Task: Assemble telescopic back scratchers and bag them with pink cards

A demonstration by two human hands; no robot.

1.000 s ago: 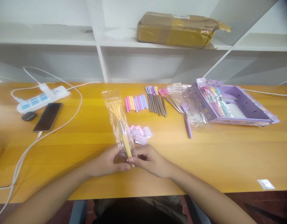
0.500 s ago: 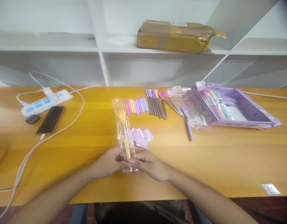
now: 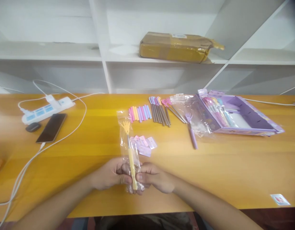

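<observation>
directions are read from the hands, with 12 o'clock toward the shelf.

- shelf: 12 o'clock, behind the desk.
- carton: 1 o'clock, on the shelf.
- box: 2 o'clock, open, holding bagged scratchers.
- power strip: 10 o'clock, on the desk.
- left hand: partly closed, thumb pressing the bag's lower left edge.
- right hand: nearly closed, thumb and fingers pinching the bag's lower right side.
- bag: clear, between the hands; yellow scratcher inside, claw at 12 o'clock.
- phone: 10 o'clock.
- rods: 1 o'clock, claw-tipped.
- purple scratcher: 2 o'clock.
- tubes: 12 o'clock, in a row.
- cards: 1 o'clock, near the bag.
</observation>
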